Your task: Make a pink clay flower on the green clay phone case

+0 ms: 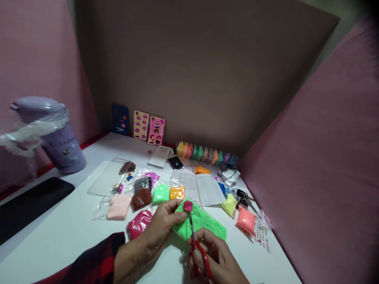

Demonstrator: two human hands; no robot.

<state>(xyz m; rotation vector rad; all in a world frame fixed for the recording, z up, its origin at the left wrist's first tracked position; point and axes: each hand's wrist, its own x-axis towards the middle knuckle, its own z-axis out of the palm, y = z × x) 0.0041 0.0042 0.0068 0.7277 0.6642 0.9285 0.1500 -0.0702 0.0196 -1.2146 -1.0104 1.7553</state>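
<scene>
Left hand [162,223] grips the green slab [209,223] by its left side, thumb near the red piece [187,205]. Right hand [215,252] holds the scissors [205,258] by the red handles, blades pointing up the frame, tips at the red piece's lower edge; can't tell if they cut or press. Slab is lower centre of frame, tilted, held over the tabletop [97,246].

Progress: green layer covers the visible face; one red piece sits near its top left corner. Rest of the face looks plain, so decoration seems barely begun. Three decorated panels [156,130] lean at the back wall, upper left of centre, and carry many small pieces.

Room: crimson packet [139,224] just beside the left wrist; brown packet [141,198], orange packet [177,193] and notebook [210,190] crowd the area above the hands. Yellow packet [229,205], coral packet [246,221] and keys [245,195] lie to the right, near the tabletop's right edge, with the pink wall [319,165] beyond. Most open surface: lower left, between forearm and black slab [35,207].
</scene>
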